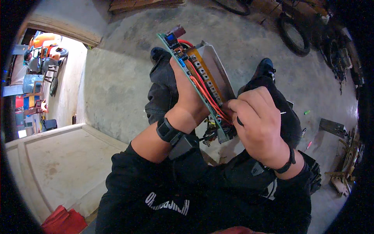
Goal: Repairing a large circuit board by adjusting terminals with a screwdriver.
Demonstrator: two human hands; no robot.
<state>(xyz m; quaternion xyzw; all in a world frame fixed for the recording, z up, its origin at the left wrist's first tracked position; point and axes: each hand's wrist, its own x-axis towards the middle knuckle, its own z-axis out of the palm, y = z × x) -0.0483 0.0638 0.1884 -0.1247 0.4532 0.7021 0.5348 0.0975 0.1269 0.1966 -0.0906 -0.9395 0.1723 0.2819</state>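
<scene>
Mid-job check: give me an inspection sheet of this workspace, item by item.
Surface: bare concrete floor; the person works over their lap.
Job's things: green circuit board with a metal casing, held tilted.
Clutter: small bits on the floor at right, metal scrap, red cloth at lower left.
Hands: left hand grips the board's edge; right hand pinches at the board's lower end.
Cables: red wires run along the board to a dark wire bundle.
Surroundings: tyres at upper right, open doorway at left.
</scene>
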